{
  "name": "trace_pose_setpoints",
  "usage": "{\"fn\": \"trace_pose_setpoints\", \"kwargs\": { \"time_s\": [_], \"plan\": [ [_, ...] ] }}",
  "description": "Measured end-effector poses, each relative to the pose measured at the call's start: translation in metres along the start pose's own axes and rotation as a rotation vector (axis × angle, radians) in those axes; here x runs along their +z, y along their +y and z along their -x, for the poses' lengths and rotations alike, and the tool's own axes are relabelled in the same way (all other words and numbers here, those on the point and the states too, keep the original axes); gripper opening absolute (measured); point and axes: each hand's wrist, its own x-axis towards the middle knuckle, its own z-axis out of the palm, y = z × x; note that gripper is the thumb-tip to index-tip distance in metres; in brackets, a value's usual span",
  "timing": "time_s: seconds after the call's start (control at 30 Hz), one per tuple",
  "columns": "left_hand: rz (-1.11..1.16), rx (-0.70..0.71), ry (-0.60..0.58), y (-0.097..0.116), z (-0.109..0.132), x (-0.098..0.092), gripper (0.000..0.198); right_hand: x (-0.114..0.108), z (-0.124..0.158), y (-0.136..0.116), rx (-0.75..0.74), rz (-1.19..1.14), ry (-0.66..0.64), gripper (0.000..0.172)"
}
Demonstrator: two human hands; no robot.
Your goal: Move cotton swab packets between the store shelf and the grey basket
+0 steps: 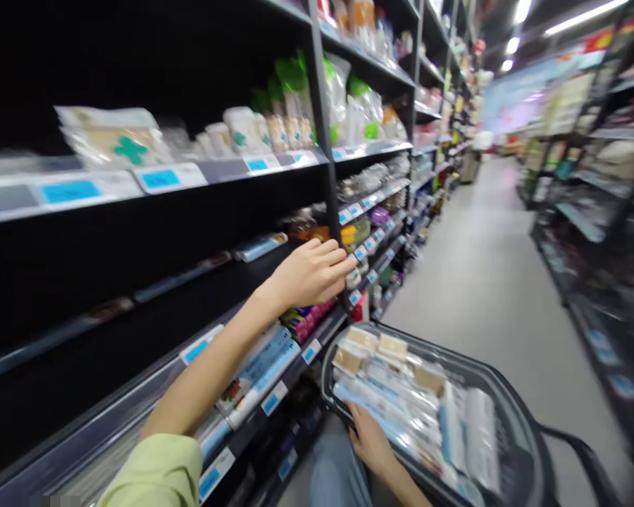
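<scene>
Shopping basket (523,440) holds several plastic-wrapped packages (415,401).

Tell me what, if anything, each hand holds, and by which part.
Right hand: the shopping basket, by its near rim. Left hand: no held item shows, though its palm is hidden.

Pale lime-green sleeve (156,470), creased, ending near elbow; light blue trousers (338,470); hands (317,273) bare.

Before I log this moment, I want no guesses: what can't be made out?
All in the head view:
Left hand: its own back hides whether it holds anything.
Basket: packages hide most of its floor; the picture's bottom edge crops its near end.
Shelf labels: wording blurred and too small.
</scene>
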Motion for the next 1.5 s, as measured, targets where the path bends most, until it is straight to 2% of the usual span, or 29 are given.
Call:
{"fn": "trace_pose_setpoints", "kwargs": {
  "time_s": [0.13,0.27,0.37,0.5,0.6,0.67,0.77,0.87,0.93,1.07,1.13,1.2,1.3,1.37,1.43,1.5],
  "plan": [
    [0.28,-0.02,-0.114,0.011,0.004,0.089,0.025,-0.003,-0.003,0.011,0.05,-0.075,-0.039,0.061],
    [0.652,-0.095,-0.246,0.048,0.014,0.197,0.021,-0.012,-0.004,0.012,0.039,-0.132,-0.055,0.056],
    [0.876,-0.195,-0.303,0.097,0.014,0.281,0.021,-0.012,-0.005,0.016,0.023,-0.159,-0.015,0.054],
    [1.127,-0.397,-0.247,0.181,-0.006,0.378,0.03,-0.006,-0.011,0.027,-0.064,-0.186,0.032,0.048],
    [1.196,-0.514,-0.28,0.232,-0.03,0.427,0.041,-0.001,-0.015,0.036,-0.09,-0.258,0.058,0.038],
    [1.244,-0.528,-0.328,0.25,-0.042,0.45,0.056,-0.001,-0.018,0.04,-0.002,-0.315,0.096,0.022],
    [1.283,-0.505,-0.403,0.262,-0.05,0.468,0.068,-0.006,-0.02,0.043,0.102,-0.34,0.163,0.009],
    [1.25,-0.485,-0.479,0.265,-0.051,0.469,0.073,-0.012,-0.018,0.046,0.136,-0.441,0.179,0.006],
    [1.214,-0.494,-0.502,0.266,-0.052,0.464,0.075,-0.011,-0.014,0.049,0.207,-0.494,0.207,0.01],
    [1.154,-0.538,-0.473,0.268,-0.051,0.458,0.07,-0.005,-0.005,0.047,0.285,-0.443,0.322,0.014],
    [1.137,-0.548,-0.442,0.27,-0.048,0.458,0.067,-0.004,0.004,0.037,0.267,-0.367,0.372,0.014],
    [1.129,-0.546,-0.41,0.274,-0.044,0.458,0.061,-0.009,0.018,0.022,0.182,-0.269,0.373,0.012],
    [1.127,-0.543,-0.375,0.285,-0.04,0.459,0.048,-0.035,0.045,0.003,-0.051,-0.022,0.286,0.015],
    [1.125,-0.552,-0.366,0.291,-0.04,0.46,0.045,-0.062,0.056,0.004,-0.127,0.113,0.234,0.016],
    [1.12,-0.563,-0.357,0.296,-0.04,0.461,0.047,-0.09,0.057,0.02,-0.044,0.132,0.245,0.016],
    [1.115,-0.569,-0.323,0.297,-0.04,0.46,0.048,-0.114,0.053,0.049,0.172,0.118,0.319,0.016]
  ]
}}
